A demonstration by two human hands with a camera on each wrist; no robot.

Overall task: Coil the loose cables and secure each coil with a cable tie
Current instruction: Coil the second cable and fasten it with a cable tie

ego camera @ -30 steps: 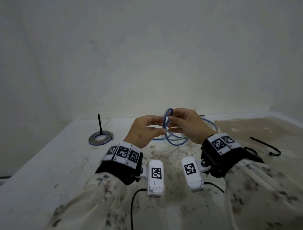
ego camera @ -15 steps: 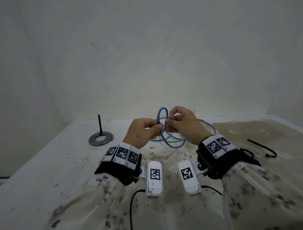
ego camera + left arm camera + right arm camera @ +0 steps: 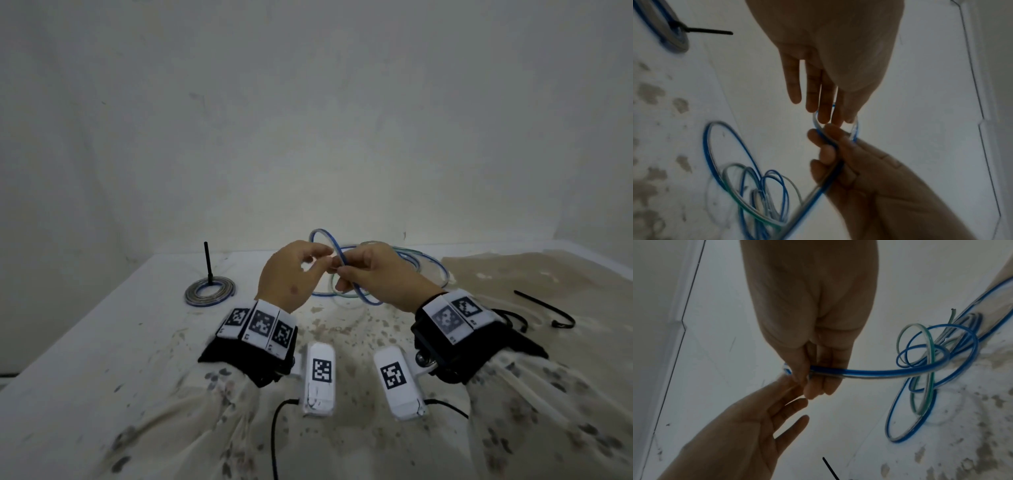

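Observation:
A blue and clear cable [image 3: 363, 298] runs from a loose pile [image 3: 430, 270] on the table up to both hands. My right hand [image 3: 339, 274] grips it with curled fingers, and in the right wrist view the cable [image 3: 869, 371] leaves that hand [image 3: 813, 381] towards the pile. A small loop [image 3: 322, 235] stands above my left hand [image 3: 325, 262]. The left hand [image 3: 838, 116] pinches that loop between thumb and forefinger, with its other fingers nearly straight. Both hands hover above the table, fingertips almost touching.
A finished grey and blue coil [image 3: 209, 292] lies at the back left, its black tie [image 3: 207, 263] sticking up. A loose black cable tie [image 3: 544, 308] lies on the beige stained patch at the right. A wall stands close behind the table.
The small loop has moved left and now sits over the left fingertips. The hands have drifted slightly apart and the left hand's outer fingers have straightened.

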